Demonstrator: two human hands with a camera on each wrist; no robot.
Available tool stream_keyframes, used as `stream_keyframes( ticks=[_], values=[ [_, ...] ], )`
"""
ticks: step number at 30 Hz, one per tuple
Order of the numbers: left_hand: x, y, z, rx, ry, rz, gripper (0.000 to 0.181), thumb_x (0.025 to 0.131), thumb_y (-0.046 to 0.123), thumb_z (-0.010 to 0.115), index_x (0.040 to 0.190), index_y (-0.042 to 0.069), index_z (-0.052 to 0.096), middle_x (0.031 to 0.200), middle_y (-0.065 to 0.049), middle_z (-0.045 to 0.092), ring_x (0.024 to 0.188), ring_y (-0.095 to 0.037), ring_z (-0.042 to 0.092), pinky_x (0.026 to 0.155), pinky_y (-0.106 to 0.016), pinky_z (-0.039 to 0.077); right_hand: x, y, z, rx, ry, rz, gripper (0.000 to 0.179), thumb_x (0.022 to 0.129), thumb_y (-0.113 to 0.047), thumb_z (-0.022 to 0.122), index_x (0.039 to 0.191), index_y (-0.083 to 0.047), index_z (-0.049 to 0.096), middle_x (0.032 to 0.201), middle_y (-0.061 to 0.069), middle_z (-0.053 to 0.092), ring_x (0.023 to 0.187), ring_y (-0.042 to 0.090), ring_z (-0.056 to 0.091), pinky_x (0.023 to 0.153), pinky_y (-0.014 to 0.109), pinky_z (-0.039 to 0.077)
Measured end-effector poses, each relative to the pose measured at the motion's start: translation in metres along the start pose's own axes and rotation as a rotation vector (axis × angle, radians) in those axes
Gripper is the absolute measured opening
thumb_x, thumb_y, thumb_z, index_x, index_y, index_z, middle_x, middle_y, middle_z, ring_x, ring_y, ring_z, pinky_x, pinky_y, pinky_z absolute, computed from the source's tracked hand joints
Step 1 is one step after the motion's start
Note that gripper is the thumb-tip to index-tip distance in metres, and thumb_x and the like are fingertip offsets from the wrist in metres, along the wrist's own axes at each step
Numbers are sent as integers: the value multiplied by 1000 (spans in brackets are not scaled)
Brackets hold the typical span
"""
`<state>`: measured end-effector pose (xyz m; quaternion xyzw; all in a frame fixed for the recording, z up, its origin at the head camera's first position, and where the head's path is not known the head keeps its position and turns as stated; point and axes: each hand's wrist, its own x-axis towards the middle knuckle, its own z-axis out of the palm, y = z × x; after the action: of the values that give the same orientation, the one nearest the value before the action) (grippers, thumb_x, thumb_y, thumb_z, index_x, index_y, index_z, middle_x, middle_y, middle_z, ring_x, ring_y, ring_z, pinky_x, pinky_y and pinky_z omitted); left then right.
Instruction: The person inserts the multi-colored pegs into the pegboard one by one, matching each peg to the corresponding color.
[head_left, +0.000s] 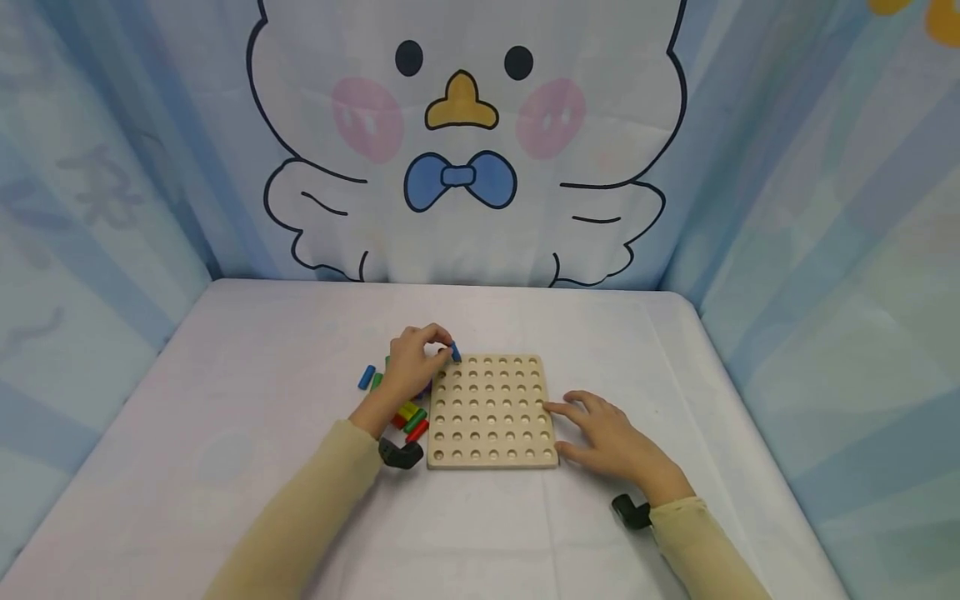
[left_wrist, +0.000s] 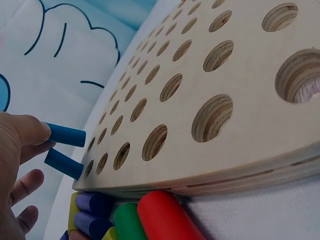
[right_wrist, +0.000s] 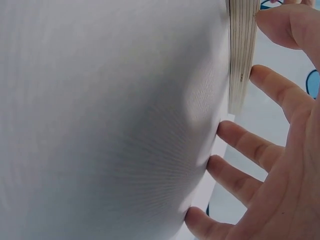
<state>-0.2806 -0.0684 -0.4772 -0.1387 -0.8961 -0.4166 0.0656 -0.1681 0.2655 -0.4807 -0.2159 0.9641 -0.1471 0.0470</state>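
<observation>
My left hand [head_left: 412, 364] pinches a blue peg [left_wrist: 67, 135] between thumb and fingertip, over the far left part of the wooden pegboard [head_left: 491, 408]. The peg's lower end is at the board's far row, beside the corner; whether it has entered a hole cannot be told. Another blue peg [left_wrist: 64, 163] stands at the far left corner hole, under the pinching fingers. My right hand [head_left: 611, 437] is spread along the board's right side, thumb and index fingertip touching its edge. In the right wrist view, the other fingertips [right_wrist: 227, 129] rest on the white cloth.
Loose pegs lie left of the board, partly hidden by the left forearm, among them a red peg [head_left: 417, 431], a green peg [head_left: 415, 421] and a blue peg [head_left: 367, 377]. A white cloth covers the table [head_left: 480, 533]. Printed curtains [head_left: 465, 242] hang behind and at both sides.
</observation>
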Motion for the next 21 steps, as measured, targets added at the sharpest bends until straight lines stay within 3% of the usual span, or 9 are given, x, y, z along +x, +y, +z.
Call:
stream_keyframes(
  ticks=[4, 21],
  values=[
    [0, -2, 3, 12, -2, 11, 10, 98, 19, 72, 105, 13, 70, 117, -7, 74, 119, -32, 57, 111, -60, 30, 0, 0, 0, 0, -1, 0, 59, 96, -41, 69, 151, -27, 52, 147, 15, 49, 136, 42, 49, 111, 64, 38],
    [3, -1, 6, 67, 0, -42, 8, 98, 22, 71, 104, 15, 69, 116, -4, 75, 120, -31, 54, 108, -57, 25, 2, -1, 0, 4, 17, -22, 58, 97, -42, 68, 151, -26, 53, 146, 17, 50, 133, 44, 51, 108, 64, 40]
  ],
)
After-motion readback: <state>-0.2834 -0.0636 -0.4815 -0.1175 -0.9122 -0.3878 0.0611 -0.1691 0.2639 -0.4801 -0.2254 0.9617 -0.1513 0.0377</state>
